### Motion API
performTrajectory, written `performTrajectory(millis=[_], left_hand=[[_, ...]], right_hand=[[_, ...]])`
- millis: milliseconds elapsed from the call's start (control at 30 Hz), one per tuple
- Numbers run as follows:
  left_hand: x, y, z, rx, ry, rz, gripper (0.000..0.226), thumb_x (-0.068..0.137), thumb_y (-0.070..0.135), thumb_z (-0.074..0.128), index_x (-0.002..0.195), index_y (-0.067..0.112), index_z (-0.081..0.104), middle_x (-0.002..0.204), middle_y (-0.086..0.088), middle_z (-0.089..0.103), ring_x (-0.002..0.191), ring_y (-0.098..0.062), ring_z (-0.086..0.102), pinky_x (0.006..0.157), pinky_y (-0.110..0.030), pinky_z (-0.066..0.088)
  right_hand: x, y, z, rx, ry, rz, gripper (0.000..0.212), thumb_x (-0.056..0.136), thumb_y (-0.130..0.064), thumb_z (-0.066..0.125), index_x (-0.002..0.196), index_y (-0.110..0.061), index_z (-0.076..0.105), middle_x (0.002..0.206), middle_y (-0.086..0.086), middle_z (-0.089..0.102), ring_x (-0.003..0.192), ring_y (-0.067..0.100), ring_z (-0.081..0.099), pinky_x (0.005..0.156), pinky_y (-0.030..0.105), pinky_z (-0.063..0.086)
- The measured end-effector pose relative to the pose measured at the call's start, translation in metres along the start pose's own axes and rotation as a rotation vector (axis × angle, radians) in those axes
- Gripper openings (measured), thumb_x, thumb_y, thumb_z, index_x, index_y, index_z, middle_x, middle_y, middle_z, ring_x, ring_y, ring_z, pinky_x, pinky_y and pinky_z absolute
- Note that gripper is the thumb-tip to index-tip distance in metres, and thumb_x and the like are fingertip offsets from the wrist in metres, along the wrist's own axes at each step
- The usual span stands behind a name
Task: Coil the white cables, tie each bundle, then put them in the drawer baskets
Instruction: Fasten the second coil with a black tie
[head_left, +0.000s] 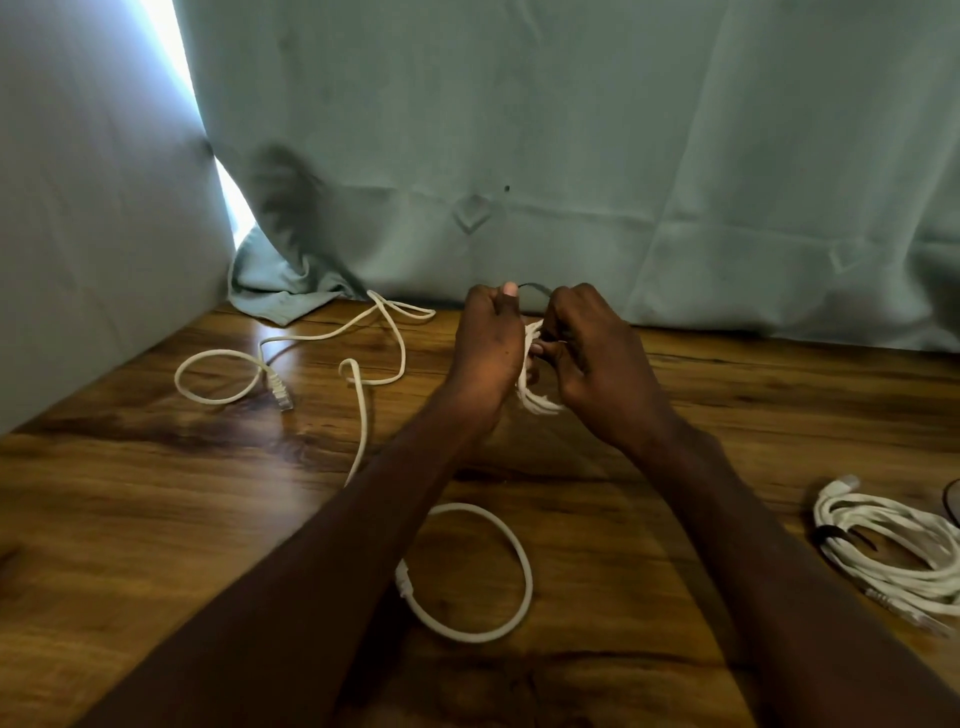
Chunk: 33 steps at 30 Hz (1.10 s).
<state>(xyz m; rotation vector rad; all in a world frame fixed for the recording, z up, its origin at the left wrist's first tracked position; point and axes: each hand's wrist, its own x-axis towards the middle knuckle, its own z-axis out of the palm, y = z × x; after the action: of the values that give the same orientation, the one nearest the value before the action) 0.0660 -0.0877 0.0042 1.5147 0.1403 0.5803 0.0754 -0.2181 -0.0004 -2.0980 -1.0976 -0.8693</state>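
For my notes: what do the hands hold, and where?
Both hands, left and right, grip a small white cable bundle around its middle; a dark tie arcs between them.

We judged the place to be a room in a home, or a small improvised work corner, though the view did not settle which. The work surface was a glossy wood-grain table (156, 499), backed closely by a pale green curtain (571, 130) whose hem bunched on the tabletop, with daylight showing through a gap (228, 192) at its left edge. We saw several loose white network cables (358, 410) lying on the table.
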Motion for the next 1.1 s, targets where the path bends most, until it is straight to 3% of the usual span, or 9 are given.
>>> performTrajectory(millis=[100,267,467,567,700,800,900,1000,1100], left_hand=[[0.0,0.005,-0.005,0.061,0.015,-0.013,0.031,0.111,0.036,0.038,0.102,0.009,0.05,0.071,-0.011,0.055,0.046,-0.013,0.056,0.045,-0.026,0.045],[0.004,0.006,-0.011,0.187,0.063,0.022,0.044,0.11,0.035,0.039,0.098,-0.002,0.061,0.07,-0.003,0.052,0.067,-0.018,0.054,0.063,-0.03,0.041],[0.013,0.019,-0.034,-0.59,-0.158,-0.387,0.032,0.108,0.023,0.042,0.081,0.012,0.054,0.067,-0.003,0.062,0.06,-0.016,0.064,0.066,-0.032,0.053],[0.026,0.021,-0.061,-0.745,-0.031,-0.364,0.027,0.103,0.01,0.046,0.079,0.02,0.052,0.066,0.004,0.067,0.063,-0.01,0.067,0.075,-0.033,0.048],[0.033,0.007,-0.069,-0.455,0.013,-0.189,0.005,0.106,0.015,0.049,0.106,0.019,0.052,0.094,0.0,0.08,0.083,-0.014,0.077,0.075,-0.031,0.055],[0.027,0.004,-0.051,-0.406,-0.088,-0.224,0.045,0.108,0.038,0.047,0.132,0.001,0.058,0.112,-0.002,0.078,0.098,-0.016,0.076,0.093,-0.04,0.056],[0.02,0.007,-0.041,-0.392,-0.188,-0.37,0.077,0.101,0.067,0.034,0.143,0.004,0.051,0.116,-0.015,0.075,0.097,-0.028,0.076,0.075,-0.04,0.062],[0.012,0.006,-0.034,-0.175,-0.199,-0.434,0.079,0.096,0.074,0.038,0.143,0.011,0.049,0.114,-0.022,0.073,0.085,-0.03,0.075,0.065,-0.037,0.061],[0.001,0.013,-0.027,0.057,-0.24,-0.299,0.059,0.1,0.065,0.044,0.111,0.012,0.068,0.092,-0.01,0.076,0.08,-0.025,0.07,0.067,-0.033,0.054]], right_hand=[[0.0,-0.002,0.003,-0.034,-0.006,-0.025,0.038,0.088,-0.002,0.062,0.095,-0.03,0.037,0.094,-0.004,0.046,0.072,0.02,0.047,0.06,0.043,0.043],[-0.001,0.0,0.004,-0.14,-0.014,-0.033,0.026,0.091,-0.011,0.066,0.098,-0.027,0.046,0.095,-0.011,0.045,0.078,0.019,0.051,0.07,0.036,0.032],[0.0,-0.005,0.005,-0.106,-0.021,-0.046,0.046,0.087,-0.007,0.071,0.093,-0.036,0.035,0.09,-0.016,0.045,0.078,0.018,0.053,0.069,0.036,0.03],[-0.001,-0.001,0.003,-0.036,-0.023,-0.024,0.045,0.087,-0.003,0.07,0.09,-0.032,0.037,0.087,-0.011,0.051,0.075,0.016,0.052,0.064,0.042,0.041],[-0.001,-0.004,0.002,0.081,-0.024,-0.005,0.029,0.086,0.006,0.069,0.086,-0.013,0.048,0.087,-0.001,0.053,0.076,0.021,0.052,0.064,0.045,0.045],[-0.002,-0.008,0.006,0.113,-0.053,-0.017,0.03,0.085,0.009,0.07,0.085,-0.012,0.048,0.087,0.001,0.052,0.076,0.021,0.051,0.064,0.045,0.045],[-0.003,-0.005,0.007,0.113,-0.046,-0.018,0.032,0.083,0.011,0.069,0.084,-0.012,0.048,0.086,0.002,0.052,0.075,0.023,0.051,0.063,0.048,0.045],[-0.002,0.001,0.004,0.108,-0.019,0.009,0.026,0.082,0.01,0.066,0.086,-0.009,0.048,0.087,0.004,0.052,0.076,0.025,0.052,0.063,0.05,0.046],[-0.002,0.002,-0.001,0.108,0.022,-0.006,0.014,0.083,-0.012,0.063,0.087,-0.01,0.05,0.086,0.004,0.053,0.075,0.024,0.051,0.064,0.049,0.045]])
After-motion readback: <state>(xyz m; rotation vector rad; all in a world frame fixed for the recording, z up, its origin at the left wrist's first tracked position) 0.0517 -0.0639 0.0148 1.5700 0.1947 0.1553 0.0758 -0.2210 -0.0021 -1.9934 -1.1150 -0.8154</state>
